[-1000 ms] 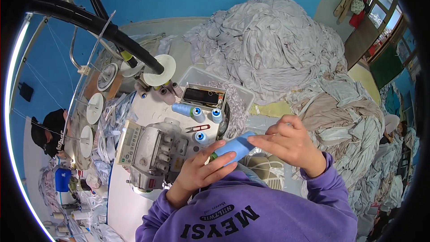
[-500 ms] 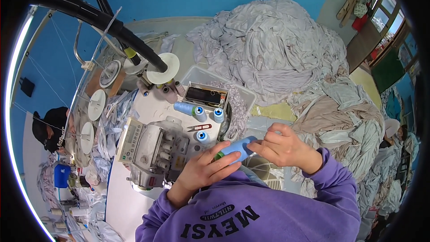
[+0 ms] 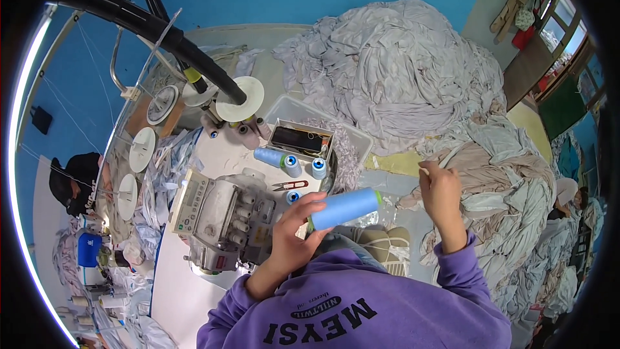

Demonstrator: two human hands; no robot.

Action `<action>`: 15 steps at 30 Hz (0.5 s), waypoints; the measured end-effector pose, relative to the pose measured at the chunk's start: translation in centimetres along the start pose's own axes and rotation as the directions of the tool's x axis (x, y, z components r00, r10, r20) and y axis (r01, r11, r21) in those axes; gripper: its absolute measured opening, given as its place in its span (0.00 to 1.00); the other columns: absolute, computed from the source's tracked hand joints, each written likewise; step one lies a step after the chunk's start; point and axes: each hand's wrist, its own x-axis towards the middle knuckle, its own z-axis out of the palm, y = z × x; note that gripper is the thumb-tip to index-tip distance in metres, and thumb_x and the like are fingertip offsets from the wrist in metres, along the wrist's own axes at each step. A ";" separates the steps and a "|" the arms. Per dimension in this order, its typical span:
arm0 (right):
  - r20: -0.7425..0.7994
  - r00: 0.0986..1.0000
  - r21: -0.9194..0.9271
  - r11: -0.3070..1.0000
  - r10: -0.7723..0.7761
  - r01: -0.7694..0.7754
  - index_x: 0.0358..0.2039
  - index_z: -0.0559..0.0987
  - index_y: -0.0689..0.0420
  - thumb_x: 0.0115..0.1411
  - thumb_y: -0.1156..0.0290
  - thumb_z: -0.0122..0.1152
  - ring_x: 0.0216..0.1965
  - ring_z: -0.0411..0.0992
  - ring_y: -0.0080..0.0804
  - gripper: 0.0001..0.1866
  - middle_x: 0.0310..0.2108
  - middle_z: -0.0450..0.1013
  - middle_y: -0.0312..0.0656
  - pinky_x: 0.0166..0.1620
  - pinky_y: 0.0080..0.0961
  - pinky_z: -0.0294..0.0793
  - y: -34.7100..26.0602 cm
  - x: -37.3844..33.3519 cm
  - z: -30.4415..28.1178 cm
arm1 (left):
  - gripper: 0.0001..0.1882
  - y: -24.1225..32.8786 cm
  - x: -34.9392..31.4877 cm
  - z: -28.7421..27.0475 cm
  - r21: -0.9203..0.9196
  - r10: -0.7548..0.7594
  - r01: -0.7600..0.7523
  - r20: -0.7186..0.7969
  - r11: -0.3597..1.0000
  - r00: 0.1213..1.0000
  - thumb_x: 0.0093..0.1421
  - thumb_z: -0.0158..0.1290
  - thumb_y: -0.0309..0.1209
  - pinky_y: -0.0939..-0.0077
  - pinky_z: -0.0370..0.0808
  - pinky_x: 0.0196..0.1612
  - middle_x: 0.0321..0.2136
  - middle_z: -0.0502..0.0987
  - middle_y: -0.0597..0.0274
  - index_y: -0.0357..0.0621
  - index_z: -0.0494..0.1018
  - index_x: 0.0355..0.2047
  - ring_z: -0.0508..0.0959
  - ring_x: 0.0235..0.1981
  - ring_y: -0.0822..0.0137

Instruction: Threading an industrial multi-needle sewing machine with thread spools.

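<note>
My left hand [image 3: 292, 236] is closed on the lower end of a large light-blue thread cone [image 3: 345, 208], tilted with its green-rimmed end up to the right. Away to the right, my right hand [image 3: 442, 197] is raised, thumb and forefinger pinched together. Whatever that pinch holds, if anything, is too fine to see. Beyond the left hand stand smaller blue thread cones [image 3: 318, 169], with another blue cone [image 3: 268, 156] lying on its side. Red-handled thread snips [image 3: 290, 186] lie between them. Left of my hand is a white overlock sewing machine [image 3: 223, 216].
A small box [image 3: 334, 139] with a black phone [image 3: 298, 137] stands by a clear plastic bin [image 3: 366, 145] of cloth scraps. A heap of pale fabric [image 3: 407, 77] fills the back, with more cloth [image 3: 491, 174] at right. A black flexible arm [image 3: 148, 29] reaches over the machine table. A co-worker [image 3: 81, 184] is at left.
My right hand has left the large thread cone and moved up and right. The cone has swung so its green-rimmed end now points up right, still in my left hand.
</note>
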 end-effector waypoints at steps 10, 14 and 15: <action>-0.161 0.784 0.358 0.705 -0.599 0.612 0.26 0.82 0.52 0.40 0.70 0.72 0.30 0.66 0.30 0.10 0.24 0.67 0.32 0.38 0.29 0.59 -9.0 0.1 -2.0 | 0.19 -0.4 0.2 0.0 0.305 0.214 -0.255 0.160 0.918 0.964 0.45 0.54 0.19 0.71 0.76 0.45 0.45 0.75 0.64 0.49 0.77 0.39 0.76 0.46 0.60; -0.073 0.722 0.390 0.647 -0.688 0.655 0.26 0.80 0.52 0.41 0.70 0.72 0.31 0.66 0.29 0.11 0.25 0.67 0.33 0.39 0.28 0.60 -8.9 0.3 -0.9 | 0.18 -0.5 -0.3 -0.3 0.356 0.237 -0.308 0.229 0.882 0.944 0.48 0.52 0.20 0.73 0.75 0.46 0.46 0.75 0.66 0.50 0.77 0.40 0.75 0.47 0.60; -0.071 0.716 0.399 0.638 -0.695 0.659 0.26 0.80 0.52 0.41 0.70 0.72 0.31 0.66 0.29 0.11 0.25 0.67 0.33 0.39 0.28 0.60 -8.8 0.3 -0.6 | 0.18 -0.8 -0.6 -0.3 0.352 0.229 -0.314 0.262 0.882 0.937 0.48 0.52 0.21 0.73 0.75 0.47 0.47 0.74 0.66 0.50 0.77 0.40 0.75 0.48 0.60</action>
